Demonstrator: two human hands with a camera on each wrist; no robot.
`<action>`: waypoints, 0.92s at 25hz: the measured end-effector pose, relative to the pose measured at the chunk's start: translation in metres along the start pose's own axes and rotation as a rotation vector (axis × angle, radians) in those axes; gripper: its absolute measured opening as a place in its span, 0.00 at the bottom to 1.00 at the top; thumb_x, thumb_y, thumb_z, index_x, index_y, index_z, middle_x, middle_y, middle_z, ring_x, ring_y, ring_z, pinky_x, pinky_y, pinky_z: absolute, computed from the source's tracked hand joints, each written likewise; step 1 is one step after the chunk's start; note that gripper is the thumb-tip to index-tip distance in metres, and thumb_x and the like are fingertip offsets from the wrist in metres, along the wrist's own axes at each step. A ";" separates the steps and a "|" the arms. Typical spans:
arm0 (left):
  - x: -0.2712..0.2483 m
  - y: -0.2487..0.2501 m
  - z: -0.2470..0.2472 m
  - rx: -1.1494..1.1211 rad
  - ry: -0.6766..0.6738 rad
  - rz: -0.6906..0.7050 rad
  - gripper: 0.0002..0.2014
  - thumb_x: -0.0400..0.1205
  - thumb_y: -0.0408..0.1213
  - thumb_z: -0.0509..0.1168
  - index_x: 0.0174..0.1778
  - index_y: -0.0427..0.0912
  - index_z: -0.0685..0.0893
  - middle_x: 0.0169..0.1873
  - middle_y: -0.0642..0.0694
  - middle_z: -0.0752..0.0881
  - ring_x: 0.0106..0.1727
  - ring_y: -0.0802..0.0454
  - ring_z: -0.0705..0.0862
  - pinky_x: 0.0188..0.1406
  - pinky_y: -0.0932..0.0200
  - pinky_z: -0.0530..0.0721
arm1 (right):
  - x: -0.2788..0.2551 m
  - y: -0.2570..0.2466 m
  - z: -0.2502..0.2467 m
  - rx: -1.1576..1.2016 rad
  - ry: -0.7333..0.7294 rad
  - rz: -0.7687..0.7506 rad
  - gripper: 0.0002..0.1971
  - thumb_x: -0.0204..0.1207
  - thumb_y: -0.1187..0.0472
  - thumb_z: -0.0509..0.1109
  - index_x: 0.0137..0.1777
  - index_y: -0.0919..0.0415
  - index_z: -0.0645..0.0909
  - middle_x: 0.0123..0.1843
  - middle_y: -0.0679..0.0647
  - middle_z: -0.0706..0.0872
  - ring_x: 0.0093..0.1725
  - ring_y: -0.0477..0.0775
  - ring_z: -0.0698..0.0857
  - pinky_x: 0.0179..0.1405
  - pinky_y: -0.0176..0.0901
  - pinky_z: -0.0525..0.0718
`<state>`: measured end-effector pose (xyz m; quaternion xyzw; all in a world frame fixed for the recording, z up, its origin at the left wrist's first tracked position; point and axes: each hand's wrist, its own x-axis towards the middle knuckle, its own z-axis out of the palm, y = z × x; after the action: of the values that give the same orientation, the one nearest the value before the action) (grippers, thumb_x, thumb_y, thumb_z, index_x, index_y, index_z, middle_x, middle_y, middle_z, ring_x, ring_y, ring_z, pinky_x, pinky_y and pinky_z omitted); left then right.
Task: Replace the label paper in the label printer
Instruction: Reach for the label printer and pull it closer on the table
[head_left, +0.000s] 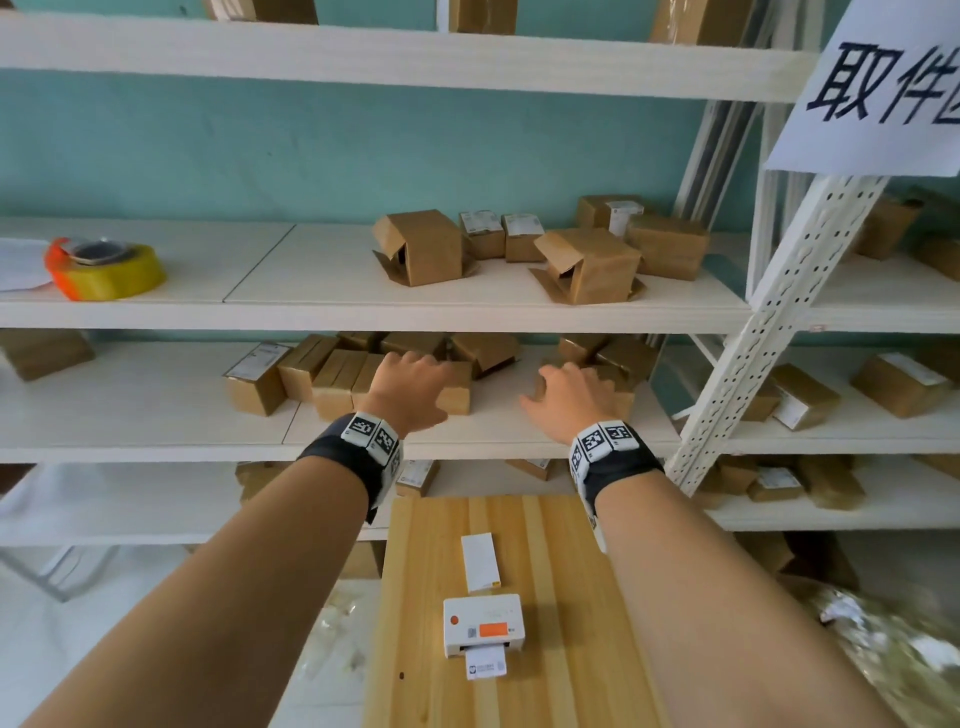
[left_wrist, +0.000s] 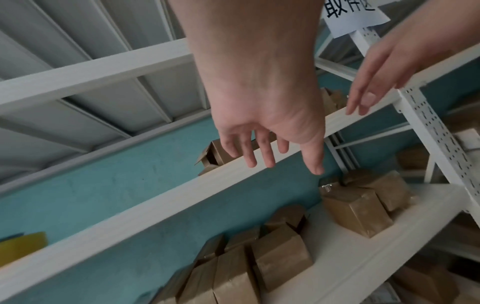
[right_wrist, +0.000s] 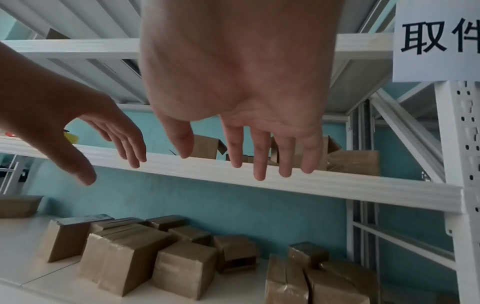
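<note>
1. The label printer (head_left: 483, 626), a small white box with an orange patch on top, sits on the wooden table (head_left: 571, 597) at about 6 o'clock in the head view, with a printed label (head_left: 486, 663) sticking out of its front slot toward the person.
2. Just beyond it, toward 12 o'clock, lies a narrow white box (head_left: 480, 563), probably the fresh label paper; its long axis runs away from the person, roughly in line with the printer.
3. Both hands are raised well apart from the printer, out over the white shelf (head_left: 156, 415) stacked with brown cartons (head_left: 332, 382).
4. The left hand (head_left: 413, 387) has its fingers relaxed and spread, holding nothing; the wrist view shows them hanging free in front of a shelf edge.
5. The right hand (head_left: 569, 397) is likewise loose and empty, its fingers (right_wrist: 259, 164) straight.
6. From either set of fingers the printer lies back at 6 o'clock, down and toward the body, between the two forearms; neither hand looks clearly nearer.
7. My judgement: the replacement has not begun, and both hands must draw back and descend first.
</note>
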<state>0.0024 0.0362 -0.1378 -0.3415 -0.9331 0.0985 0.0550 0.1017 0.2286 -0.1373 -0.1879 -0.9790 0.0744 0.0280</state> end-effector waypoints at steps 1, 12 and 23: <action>-0.002 0.000 0.003 -0.044 -0.004 -0.019 0.32 0.78 0.56 0.69 0.77 0.47 0.73 0.70 0.45 0.82 0.70 0.42 0.79 0.71 0.42 0.75 | -0.001 0.000 0.006 0.000 -0.025 0.012 0.30 0.80 0.39 0.60 0.76 0.55 0.76 0.72 0.60 0.80 0.72 0.67 0.77 0.69 0.61 0.75; -0.025 0.018 0.043 -0.894 -0.142 -0.224 0.37 0.77 0.57 0.71 0.79 0.44 0.71 0.75 0.42 0.76 0.73 0.43 0.77 0.68 0.49 0.75 | -0.016 -0.006 0.067 0.121 -0.159 0.070 0.30 0.81 0.37 0.60 0.76 0.55 0.76 0.75 0.59 0.80 0.75 0.67 0.76 0.73 0.65 0.71; -0.048 0.042 0.142 -0.727 -0.483 -0.192 0.34 0.77 0.56 0.72 0.77 0.46 0.73 0.77 0.43 0.75 0.75 0.42 0.75 0.73 0.40 0.75 | -0.041 0.003 0.141 0.184 -0.313 0.092 0.28 0.80 0.39 0.63 0.74 0.54 0.77 0.73 0.60 0.80 0.73 0.67 0.78 0.71 0.63 0.74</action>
<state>0.0404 0.0157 -0.2876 -0.2176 -0.9207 -0.1647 -0.2790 0.1289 0.1970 -0.2777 -0.2150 -0.9509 0.1929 -0.1109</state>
